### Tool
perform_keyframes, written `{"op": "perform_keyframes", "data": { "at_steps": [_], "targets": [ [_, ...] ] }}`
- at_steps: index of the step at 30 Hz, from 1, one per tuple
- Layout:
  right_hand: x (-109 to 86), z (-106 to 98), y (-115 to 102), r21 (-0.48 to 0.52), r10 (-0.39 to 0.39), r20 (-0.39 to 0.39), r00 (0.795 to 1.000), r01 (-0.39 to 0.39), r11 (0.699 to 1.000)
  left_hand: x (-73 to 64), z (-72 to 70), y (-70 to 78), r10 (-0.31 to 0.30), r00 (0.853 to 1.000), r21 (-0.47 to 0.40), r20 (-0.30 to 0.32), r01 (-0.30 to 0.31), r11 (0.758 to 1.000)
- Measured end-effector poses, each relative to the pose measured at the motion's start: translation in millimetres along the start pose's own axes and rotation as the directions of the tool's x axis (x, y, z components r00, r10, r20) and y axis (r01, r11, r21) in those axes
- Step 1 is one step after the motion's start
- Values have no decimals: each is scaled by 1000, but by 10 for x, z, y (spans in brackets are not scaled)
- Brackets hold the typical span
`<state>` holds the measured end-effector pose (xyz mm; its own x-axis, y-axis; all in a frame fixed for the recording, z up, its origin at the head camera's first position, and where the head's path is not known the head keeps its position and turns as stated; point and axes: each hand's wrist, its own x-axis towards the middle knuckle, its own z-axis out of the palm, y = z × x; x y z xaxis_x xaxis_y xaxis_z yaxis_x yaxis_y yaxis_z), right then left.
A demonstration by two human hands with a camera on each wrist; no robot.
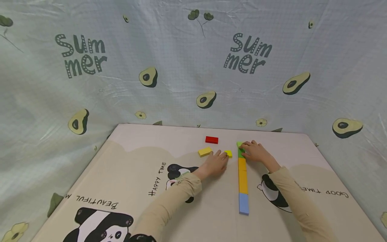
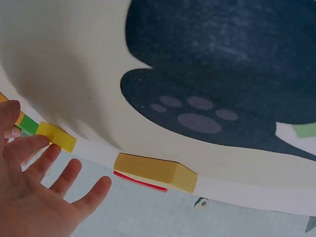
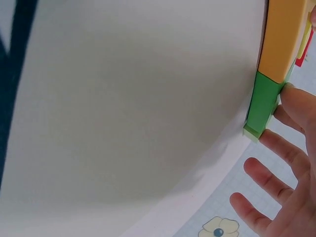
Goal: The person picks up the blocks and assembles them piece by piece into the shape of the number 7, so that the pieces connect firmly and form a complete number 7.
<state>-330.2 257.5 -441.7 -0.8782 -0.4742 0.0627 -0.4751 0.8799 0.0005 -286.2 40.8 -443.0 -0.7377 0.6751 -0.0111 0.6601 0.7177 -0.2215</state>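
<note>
Where your left hand (image 1: 215,163) reaches: fingers apart, index fingertip touching the bright yellow block (image 1: 229,154), your thumb off it.
Where your right hand (image 1: 257,153) works: fingertips touch the green block (image 3: 264,103) and light-green block (image 1: 239,144) at the row's far end; you cannot tell whether they are pinched.
Row: near to far, your blue block (image 1: 243,203), orange blocks (image 1: 243,183), green and light-green, right of the yellow one and apart from it.
Left side: your pale yellow block (image 1: 205,152) lies beside your left hand, the red block (image 1: 212,139) farther.
Under them: your panda-print table (image 1: 211,215).
</note>
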Motion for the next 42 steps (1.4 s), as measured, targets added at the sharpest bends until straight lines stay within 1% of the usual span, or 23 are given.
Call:
{"op": "perform_keyframes", "data": {
  "at_steps": [4,8,11,15,22,30,35,36,39,42],
  "targets": [
    [-1,1,6,-3,-2,-4,1000,2,1000,44,0,9,-20,1000,4,-1,20,1000],
    [11,5,25,-8,-4,-2,1000,4,1000,87,-18,-2,-38,999,0,20,38,999],
    [17,19,31,-6,-2,6,1000,2,1000,121,-23,-9,-56,997,-22,52,57,998],
    [30,27,28,-7,-2,15,1000,3,1000,168,-13,-16,-78,995,-55,66,82,995],
    [36,18,12,-6,7,13,1000,-7,1000,266,-22,0,-111,990,-76,87,117,990],
    [15,12,7,18,20,18,1000,-21,1000,397,-23,37,-146,982,-53,118,153,987],
    [51,66,70,73,15,8,1000,-15,997,460,-35,44,-161,978,-28,129,166,986],
    [63,105,108,64,-4,-16,1000,5,998,472,-36,46,-165,977,-23,135,169,985],
    [71,114,129,68,-4,-10,1000,5,998,516,-46,56,-179,973,-23,149,184,983],
    [59,92,102,60,7,-7,1000,-7,998,559,-68,71,-189,966,-27,174,197,980]
  ]
}}
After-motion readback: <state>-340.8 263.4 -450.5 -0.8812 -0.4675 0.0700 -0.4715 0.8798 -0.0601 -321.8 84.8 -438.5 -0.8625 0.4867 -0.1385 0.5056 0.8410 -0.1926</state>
